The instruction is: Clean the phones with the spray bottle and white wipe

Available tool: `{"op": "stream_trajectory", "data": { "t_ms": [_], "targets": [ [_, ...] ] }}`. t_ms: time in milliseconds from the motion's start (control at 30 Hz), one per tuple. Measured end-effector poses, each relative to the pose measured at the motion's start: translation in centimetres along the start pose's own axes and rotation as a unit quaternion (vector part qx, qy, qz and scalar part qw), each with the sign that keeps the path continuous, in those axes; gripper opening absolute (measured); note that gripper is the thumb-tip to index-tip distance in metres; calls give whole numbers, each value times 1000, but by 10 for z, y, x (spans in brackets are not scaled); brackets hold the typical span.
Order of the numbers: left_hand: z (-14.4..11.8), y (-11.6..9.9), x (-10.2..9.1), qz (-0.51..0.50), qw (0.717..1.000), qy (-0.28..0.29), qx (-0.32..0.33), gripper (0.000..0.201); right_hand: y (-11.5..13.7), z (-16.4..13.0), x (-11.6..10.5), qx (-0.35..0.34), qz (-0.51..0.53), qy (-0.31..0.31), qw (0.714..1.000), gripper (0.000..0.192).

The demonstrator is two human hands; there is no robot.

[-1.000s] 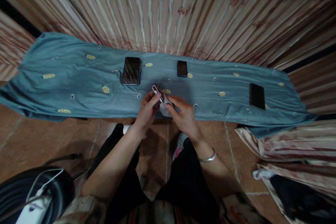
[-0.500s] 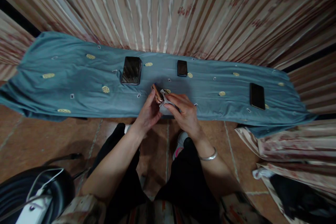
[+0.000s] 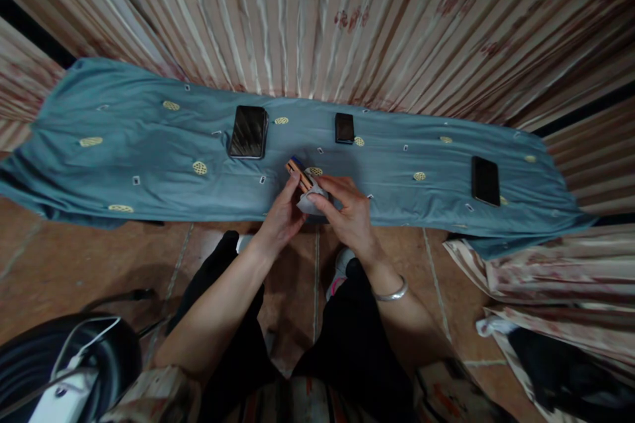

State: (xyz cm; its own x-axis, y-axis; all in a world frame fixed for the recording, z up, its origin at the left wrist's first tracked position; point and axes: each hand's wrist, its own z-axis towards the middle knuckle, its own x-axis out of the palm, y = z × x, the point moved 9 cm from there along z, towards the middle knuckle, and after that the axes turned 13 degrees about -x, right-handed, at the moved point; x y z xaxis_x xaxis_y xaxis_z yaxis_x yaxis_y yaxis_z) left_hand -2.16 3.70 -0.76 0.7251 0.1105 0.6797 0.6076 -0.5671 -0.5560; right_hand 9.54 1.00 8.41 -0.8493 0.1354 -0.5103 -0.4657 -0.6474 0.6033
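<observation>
Above the front edge of the cloth-covered bench, my left hand (image 3: 282,217) is closed round a slim phone (image 3: 298,174), its copper-coloured narrow edge turned up. My right hand (image 3: 350,213) pinches a light grey cloth (image 3: 312,201) between thumb and fingers. The cloth is wrapped over the phone's near end and hides it. Beyond my hands lie a dark flat tablet-like device (image 3: 249,133), apparently stacked on another, and a small dark square item (image 3: 344,128).
A black phone-like device (image 3: 485,181) lies near the right end of the teal bench cover (image 3: 149,152). A pleated curtain (image 3: 297,26) hangs close behind. On the floor at lower left are a black coil (image 3: 116,350) and a white power strip (image 3: 64,396).
The grey cloth has moved onto the phone's near end, covering the edge with holes that showed before. The phone has tilted, showing more of its long edge.
</observation>
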Motion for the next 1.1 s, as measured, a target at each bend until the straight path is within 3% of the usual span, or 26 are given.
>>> {"op": "stream_trajectory", "data": {
  "t_ms": [467,700,900,1100],
  "targets": [
    [-3,1,1,10,999,21,-41,55,-8,-2,-6,22,31,-25,999,23],
    [-7,-9,3,-19,999,15,-28,44,-15,-3,-9,37,44,-35,998,26],
    [-15,-27,6,-9,1000,5,28,33,-28,-14,-2,111,105,-79,985,34],
    [-16,-34,8,18,998,30,60,35,-43,-20,12,178,163,-86,967,35]
  ]
}}
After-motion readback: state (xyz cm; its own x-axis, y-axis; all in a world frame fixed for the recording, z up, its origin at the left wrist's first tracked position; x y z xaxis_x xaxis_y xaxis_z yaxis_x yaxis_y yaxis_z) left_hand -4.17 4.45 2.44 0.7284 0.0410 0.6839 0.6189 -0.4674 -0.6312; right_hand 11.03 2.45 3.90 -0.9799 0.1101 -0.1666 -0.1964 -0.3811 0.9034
